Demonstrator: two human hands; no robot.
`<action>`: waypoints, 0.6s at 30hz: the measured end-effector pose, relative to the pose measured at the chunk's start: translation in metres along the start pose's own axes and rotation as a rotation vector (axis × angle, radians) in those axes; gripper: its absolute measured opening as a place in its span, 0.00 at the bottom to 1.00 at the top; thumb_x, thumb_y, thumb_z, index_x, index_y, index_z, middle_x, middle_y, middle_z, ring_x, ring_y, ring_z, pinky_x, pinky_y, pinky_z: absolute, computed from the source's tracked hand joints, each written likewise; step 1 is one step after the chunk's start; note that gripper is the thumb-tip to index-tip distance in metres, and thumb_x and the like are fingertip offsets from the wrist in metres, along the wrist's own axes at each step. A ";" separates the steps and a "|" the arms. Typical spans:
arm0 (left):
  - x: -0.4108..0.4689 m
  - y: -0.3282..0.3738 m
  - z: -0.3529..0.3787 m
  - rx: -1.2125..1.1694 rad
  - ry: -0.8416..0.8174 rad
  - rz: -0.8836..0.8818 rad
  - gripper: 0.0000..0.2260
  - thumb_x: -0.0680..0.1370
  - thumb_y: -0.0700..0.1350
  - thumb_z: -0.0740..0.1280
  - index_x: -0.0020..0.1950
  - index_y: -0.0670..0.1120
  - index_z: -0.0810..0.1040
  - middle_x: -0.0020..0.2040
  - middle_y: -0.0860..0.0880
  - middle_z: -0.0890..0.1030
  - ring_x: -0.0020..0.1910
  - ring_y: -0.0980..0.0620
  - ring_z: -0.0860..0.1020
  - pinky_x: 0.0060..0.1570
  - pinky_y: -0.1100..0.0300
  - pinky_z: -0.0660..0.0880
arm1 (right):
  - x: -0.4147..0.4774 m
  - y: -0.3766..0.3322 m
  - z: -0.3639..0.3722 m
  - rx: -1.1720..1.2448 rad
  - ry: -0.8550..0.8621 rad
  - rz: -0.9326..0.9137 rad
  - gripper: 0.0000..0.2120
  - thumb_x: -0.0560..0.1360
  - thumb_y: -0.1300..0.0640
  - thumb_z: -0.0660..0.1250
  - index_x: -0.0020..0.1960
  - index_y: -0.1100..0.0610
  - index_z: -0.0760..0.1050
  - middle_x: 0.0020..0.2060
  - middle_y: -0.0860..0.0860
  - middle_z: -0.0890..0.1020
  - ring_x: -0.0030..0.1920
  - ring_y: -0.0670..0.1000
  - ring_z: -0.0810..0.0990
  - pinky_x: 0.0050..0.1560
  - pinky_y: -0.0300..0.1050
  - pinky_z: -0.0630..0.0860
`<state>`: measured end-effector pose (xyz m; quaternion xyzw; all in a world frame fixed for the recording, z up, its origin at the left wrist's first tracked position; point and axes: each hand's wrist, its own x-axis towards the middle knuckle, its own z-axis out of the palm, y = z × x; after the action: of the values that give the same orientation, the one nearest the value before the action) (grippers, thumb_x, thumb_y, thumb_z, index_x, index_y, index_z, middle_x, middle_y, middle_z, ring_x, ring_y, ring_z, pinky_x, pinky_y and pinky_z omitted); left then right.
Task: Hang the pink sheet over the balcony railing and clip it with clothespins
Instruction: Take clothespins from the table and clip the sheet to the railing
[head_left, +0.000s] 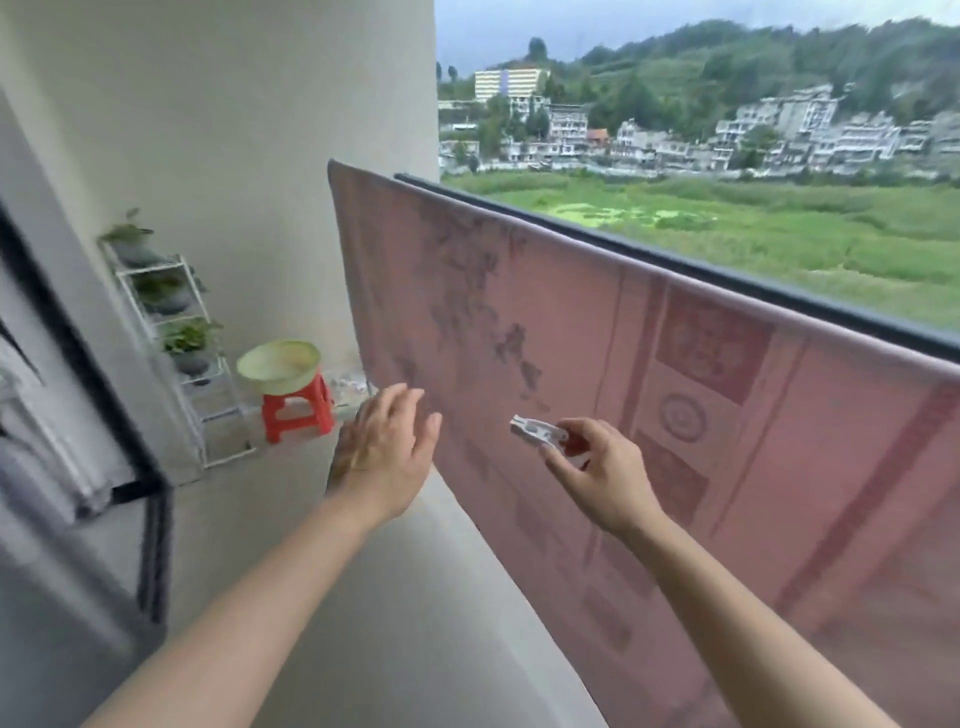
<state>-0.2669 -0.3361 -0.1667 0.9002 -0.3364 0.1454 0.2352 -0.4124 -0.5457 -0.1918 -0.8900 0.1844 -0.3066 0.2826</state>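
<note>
- Pink sheet (571, 338): draped over the balcony railing (727, 278), with its fold running from the upper centre of the frame down to the right edge. The near panel hangs down to the lower right.
- Clothespin (537, 430): white, at centre frame in front of the hanging panel. It lies roughly level with its tip toward the left. It is not yet on the fold.
- Right hand (597, 478): its fingers (587, 428) pinch the clothespin's rear end.
- Left hand (387, 452): its fingers (410, 405) are spread and hold nothing. It is near the sheet's left hanging edge; contact cannot be told.
- Governing relation: the fold lies above and beyond the right hand, which is the nearer one. The pin probably has to be raised and turned across the rail's long axis.
- Writing: none can be read. The sheet shows only woven motifs.
- Surroundings, left of frame: a red stool (297, 413) carrying a green basin (279, 365), and a white plant shelf (171, 332).
</note>
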 end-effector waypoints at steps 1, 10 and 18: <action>0.011 -0.022 -0.003 0.015 0.017 -0.041 0.29 0.77 0.60 0.48 0.69 0.46 0.72 0.69 0.46 0.71 0.68 0.44 0.69 0.67 0.48 0.66 | 0.019 -0.007 0.017 0.002 -0.019 -0.017 0.10 0.72 0.51 0.72 0.52 0.52 0.81 0.42 0.46 0.81 0.44 0.45 0.80 0.50 0.39 0.74; 0.124 -0.163 0.020 0.085 0.065 -0.252 0.32 0.77 0.64 0.44 0.73 0.47 0.66 0.74 0.48 0.65 0.73 0.45 0.63 0.71 0.47 0.60 | 0.192 -0.008 0.168 0.127 -0.087 -0.136 0.11 0.74 0.45 0.69 0.54 0.47 0.81 0.44 0.43 0.80 0.45 0.40 0.79 0.48 0.37 0.75; 0.314 -0.220 0.044 0.167 0.072 -0.248 0.25 0.82 0.59 0.49 0.75 0.48 0.63 0.78 0.49 0.58 0.75 0.47 0.58 0.72 0.50 0.56 | 0.397 -0.010 0.272 0.291 -0.082 -0.117 0.14 0.74 0.44 0.70 0.57 0.49 0.81 0.45 0.45 0.81 0.46 0.40 0.80 0.50 0.38 0.75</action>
<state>0.1154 -0.3821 -0.1431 0.9456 -0.2007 0.1748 0.1873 0.0614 -0.6312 -0.1872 -0.8606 0.0744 -0.3094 0.3975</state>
